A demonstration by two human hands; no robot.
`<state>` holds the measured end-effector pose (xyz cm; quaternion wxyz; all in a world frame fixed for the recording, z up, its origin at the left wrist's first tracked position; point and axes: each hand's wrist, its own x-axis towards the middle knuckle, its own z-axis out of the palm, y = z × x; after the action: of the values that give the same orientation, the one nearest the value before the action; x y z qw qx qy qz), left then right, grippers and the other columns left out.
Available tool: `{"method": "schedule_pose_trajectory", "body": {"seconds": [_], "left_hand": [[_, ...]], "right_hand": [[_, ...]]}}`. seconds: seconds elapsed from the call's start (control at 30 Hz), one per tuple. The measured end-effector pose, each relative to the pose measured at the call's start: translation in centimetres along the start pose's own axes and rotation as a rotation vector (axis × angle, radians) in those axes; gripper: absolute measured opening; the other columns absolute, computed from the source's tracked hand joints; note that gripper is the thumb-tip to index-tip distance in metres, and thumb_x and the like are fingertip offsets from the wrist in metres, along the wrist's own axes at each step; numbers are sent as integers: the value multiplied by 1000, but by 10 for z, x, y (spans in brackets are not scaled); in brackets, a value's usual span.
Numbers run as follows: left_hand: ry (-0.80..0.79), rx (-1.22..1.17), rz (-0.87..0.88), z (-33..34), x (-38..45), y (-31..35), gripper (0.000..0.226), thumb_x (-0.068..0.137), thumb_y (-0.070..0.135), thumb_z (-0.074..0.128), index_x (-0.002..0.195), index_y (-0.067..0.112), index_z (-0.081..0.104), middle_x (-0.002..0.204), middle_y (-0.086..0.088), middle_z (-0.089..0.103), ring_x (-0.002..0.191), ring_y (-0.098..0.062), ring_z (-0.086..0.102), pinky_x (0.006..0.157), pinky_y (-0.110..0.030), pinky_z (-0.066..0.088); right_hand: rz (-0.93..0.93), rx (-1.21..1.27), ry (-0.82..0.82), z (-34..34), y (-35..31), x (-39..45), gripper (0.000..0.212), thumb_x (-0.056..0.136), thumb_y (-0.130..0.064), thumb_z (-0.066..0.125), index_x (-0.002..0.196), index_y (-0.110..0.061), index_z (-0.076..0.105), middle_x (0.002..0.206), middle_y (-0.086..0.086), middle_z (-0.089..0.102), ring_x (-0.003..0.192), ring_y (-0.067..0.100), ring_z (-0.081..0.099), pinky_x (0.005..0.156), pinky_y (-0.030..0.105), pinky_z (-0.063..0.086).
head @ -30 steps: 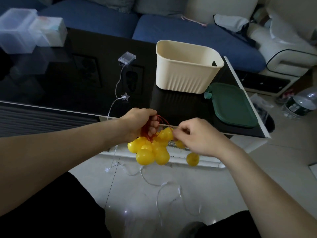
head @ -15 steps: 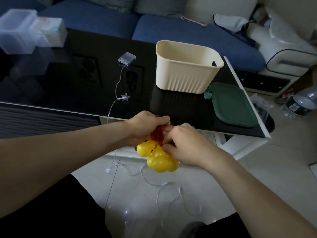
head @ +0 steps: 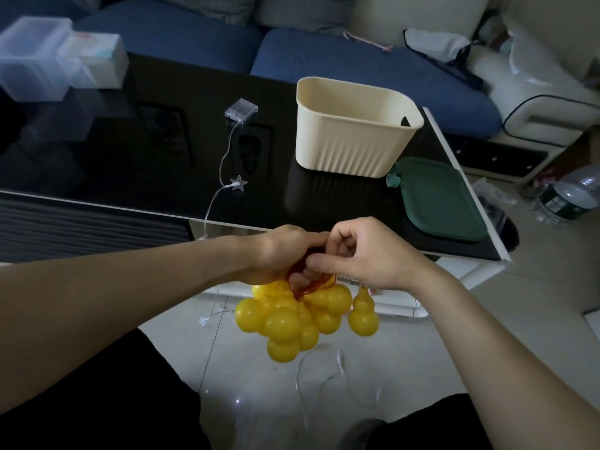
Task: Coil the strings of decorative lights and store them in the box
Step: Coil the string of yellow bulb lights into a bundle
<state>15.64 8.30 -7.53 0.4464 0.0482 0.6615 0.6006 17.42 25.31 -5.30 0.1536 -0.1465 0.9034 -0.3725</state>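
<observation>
A bunch of yellow gourd-shaped lights (head: 292,316) on a red cord (head: 311,282) hangs below my hands, in front of the table's near edge. My left hand (head: 282,251) grips the gathered red cord from the left. Touching it from the right, my right hand (head: 363,251) pinches the cord with curled fingers; one gourd (head: 363,315) dangles apart under it. The cream ribbed box (head: 354,131) stands open on the black table (head: 130,164), beyond my hands. A second clear string with a star light (head: 239,182) and battery case (head: 241,109) trails off the table to the floor.
A green lid (head: 440,199) lies right of the box. Clear plastic containers (head: 35,60) sit at the table's far left. A blue sofa (head: 357,66) runs behind. A water bottle (head: 565,196) lies on the floor at right. Clear wire (head: 341,368) loops on the tiles.
My right hand first closed in on my left at the cord, then rose slightly with it. The gourd bunch now hangs lower and spread out, with one gourd dangling to the right.
</observation>
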Motion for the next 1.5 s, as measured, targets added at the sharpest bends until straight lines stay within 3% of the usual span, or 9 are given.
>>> {"method": "schedule_pose_trajectory", "body": {"seconds": [0.17,0.37,0.5,0.63,0.83,1.0,1.3,1.4,1.5], "left_hand": [[-90,129,11,-9,-4,1,25,100,30,50,86,9,54,63,-2,33,54,-12,29,51,-21,28],[-41,282,74,-9,-5,-3,33,103,22,46,74,7,51,61,-5,44,54,-13,38,57,-24,39],[70,331,129,-9,-2,-8,37,104,22,47,72,7,57,57,-4,55,57,-18,47,67,-30,47],[174,218,174,-12,4,-9,35,104,17,47,73,5,57,61,-7,55,54,-18,47,63,-31,45],[98,-10,120,-9,4,-5,29,104,18,41,81,5,51,61,-6,41,52,-18,40,56,-30,37],[-20,62,101,-8,1,-3,26,99,24,49,81,8,58,61,-4,39,54,-16,38,57,-30,36],[-41,290,187,-12,-6,-4,39,102,24,45,75,7,67,62,-14,52,58,-23,51,69,-38,46],[-60,294,177,-12,-6,-3,44,103,26,41,103,-10,66,63,-16,54,61,-24,54,75,-38,50],[-77,263,169,-12,-7,-3,39,102,23,41,94,-5,68,61,-16,56,64,-29,53,81,-43,48]], "right_hand": [[54,107,-127,-14,24,-2,17,82,-27,81,91,-15,73,80,1,73,73,9,65,71,29,55],[98,12,-77,-14,25,-3,17,92,-31,71,84,-17,72,69,-2,72,61,7,65,61,25,53],[143,266,-31,-6,23,-3,18,96,-21,66,90,-4,67,64,5,67,53,15,63,46,27,51],[189,469,-165,-3,22,-3,12,91,-10,70,100,-3,67,81,17,74,69,25,73,57,31,58],[170,365,-171,1,22,0,13,82,-9,80,88,-5,69,74,15,75,66,22,73,58,28,58],[135,17,-24,8,15,6,32,66,-32,93,73,-17,66,59,-5,65,54,7,60,52,23,46],[39,337,-84,8,18,7,58,78,3,79,126,-20,55,118,4,68,79,18,68,60,26,53],[9,373,-45,6,18,7,51,77,10,76,123,-11,65,105,10,75,87,33,73,64,35,60],[14,368,-44,5,16,8,44,75,11,78,115,-6,71,88,6,78,79,26,75,65,33,60]]}}
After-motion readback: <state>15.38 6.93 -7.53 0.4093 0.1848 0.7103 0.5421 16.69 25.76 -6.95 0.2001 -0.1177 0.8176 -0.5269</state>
